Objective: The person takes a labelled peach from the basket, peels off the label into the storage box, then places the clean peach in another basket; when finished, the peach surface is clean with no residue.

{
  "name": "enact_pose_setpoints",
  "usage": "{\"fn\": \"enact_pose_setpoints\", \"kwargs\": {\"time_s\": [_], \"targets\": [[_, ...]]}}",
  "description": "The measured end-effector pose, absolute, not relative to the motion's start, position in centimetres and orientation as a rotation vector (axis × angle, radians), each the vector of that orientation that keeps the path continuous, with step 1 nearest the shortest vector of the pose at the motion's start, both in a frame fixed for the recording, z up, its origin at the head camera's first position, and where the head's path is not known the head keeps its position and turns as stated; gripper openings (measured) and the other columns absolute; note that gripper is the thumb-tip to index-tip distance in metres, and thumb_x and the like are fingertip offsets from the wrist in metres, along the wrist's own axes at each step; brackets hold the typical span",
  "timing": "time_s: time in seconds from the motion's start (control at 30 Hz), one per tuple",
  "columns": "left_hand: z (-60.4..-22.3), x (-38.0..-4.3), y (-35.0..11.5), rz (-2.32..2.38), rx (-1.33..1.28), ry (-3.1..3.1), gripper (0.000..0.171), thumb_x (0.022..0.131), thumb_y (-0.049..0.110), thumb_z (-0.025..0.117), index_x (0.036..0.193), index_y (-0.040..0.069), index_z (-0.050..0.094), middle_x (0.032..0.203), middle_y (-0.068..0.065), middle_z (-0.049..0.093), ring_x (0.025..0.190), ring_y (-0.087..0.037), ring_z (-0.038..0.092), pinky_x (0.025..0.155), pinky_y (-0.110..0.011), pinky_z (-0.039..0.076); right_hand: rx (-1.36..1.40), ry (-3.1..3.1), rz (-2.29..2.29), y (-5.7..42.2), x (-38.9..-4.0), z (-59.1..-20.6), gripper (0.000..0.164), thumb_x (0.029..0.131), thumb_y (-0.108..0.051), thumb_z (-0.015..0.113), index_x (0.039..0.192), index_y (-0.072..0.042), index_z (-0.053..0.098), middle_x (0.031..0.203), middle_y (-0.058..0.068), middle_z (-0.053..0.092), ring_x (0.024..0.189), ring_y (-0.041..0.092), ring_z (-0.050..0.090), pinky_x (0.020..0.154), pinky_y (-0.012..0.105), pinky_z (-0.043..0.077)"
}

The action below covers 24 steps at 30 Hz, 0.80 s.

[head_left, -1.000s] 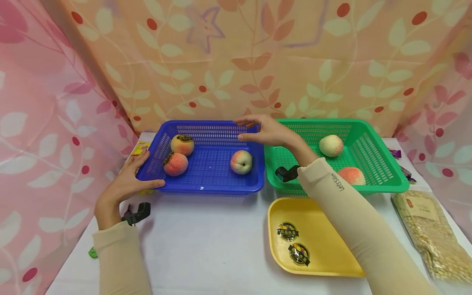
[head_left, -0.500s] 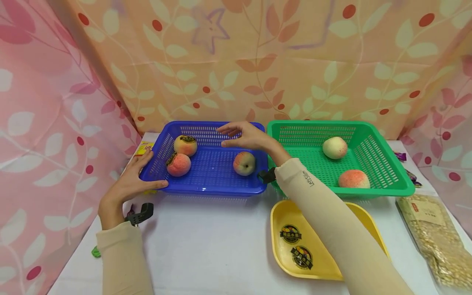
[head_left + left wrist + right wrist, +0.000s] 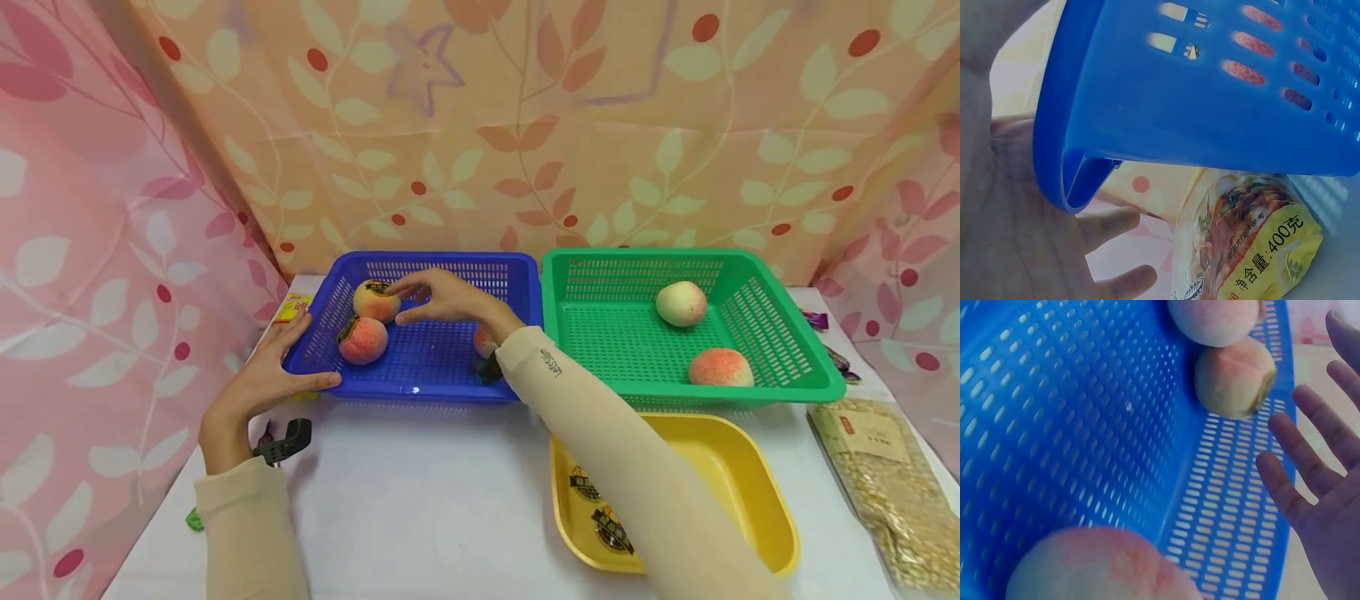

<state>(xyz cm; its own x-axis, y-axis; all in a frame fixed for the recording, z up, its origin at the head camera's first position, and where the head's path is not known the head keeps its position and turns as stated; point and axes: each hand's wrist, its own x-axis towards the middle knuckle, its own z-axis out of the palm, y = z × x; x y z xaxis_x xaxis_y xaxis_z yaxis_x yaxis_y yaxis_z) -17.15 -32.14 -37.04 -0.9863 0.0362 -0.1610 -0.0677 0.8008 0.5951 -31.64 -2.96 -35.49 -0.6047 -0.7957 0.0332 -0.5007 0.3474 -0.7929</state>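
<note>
In the head view a blue basket [image 3: 420, 385] holds several peaches. Two of them, a pale peach [image 3: 375, 302] and a redder peach [image 3: 363, 341], both with black stickers, lie at its left end. A third peach [image 3: 484, 340] is mostly hidden behind the right wrist. My left hand [image 3: 262, 367] rests against the basket's left end, fingers spread and thumb along the front rim. The left wrist view shows this palm beside the rim, its fingers fairly straight. Over the basket, my right hand [image 3: 442, 297] hovers beside the pale peach with relaxed fingers and holds nothing.
A green basket [image 3: 600, 392] with two peaches stands to the right. In front of it is a yellow tray [image 3: 783, 546] with black stickers in it. A bag of grains [image 3: 877, 483] lies far right. Beside the blue basket's left end lies a yellow packet [image 3: 1266, 262].
My right hand has moved left across the blue basket, from its right end to the pale peach. My left hand keeps its place on the basket.
</note>
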Motion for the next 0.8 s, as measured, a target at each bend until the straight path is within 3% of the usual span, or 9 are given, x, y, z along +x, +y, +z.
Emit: {"fn": "enact_pose_setpoints", "kwargs": {"time_s": [0.5,0.8], "targets": [[-37.0,-16.9,-32.1,0.990,-0.011,2.808,0.117,0.081,0.055,0.079,0.164,0.030,0.001,0.173,-0.015,-0.007,0.155,-0.051,-0.007,0.111,-0.083,0.014,-1.203,2.193,-1.072,-6.4,-32.4,-38.2,0.058,0.092,-0.018,0.077,0.145,-0.007,0.057,0.138,0.013,0.065,0.129,0.032,0.060,0.107,0.035,0.051],[-37.2,-17.2,-32.3,0.999,0.007,2.815,0.116,0.082,0.053,0.080,0.165,0.029,0.002,0.174,-0.010,-0.002,0.156,-0.050,-0.001,0.113,-0.080,0.016,-1.226,2.171,-0.984,-7.8,-32.2,-38.0,0.059,0.094,-0.016,0.073,0.148,-0.005,0.052,0.144,0.012,0.061,0.133,0.026,0.059,0.109,0.030,0.049]]}}
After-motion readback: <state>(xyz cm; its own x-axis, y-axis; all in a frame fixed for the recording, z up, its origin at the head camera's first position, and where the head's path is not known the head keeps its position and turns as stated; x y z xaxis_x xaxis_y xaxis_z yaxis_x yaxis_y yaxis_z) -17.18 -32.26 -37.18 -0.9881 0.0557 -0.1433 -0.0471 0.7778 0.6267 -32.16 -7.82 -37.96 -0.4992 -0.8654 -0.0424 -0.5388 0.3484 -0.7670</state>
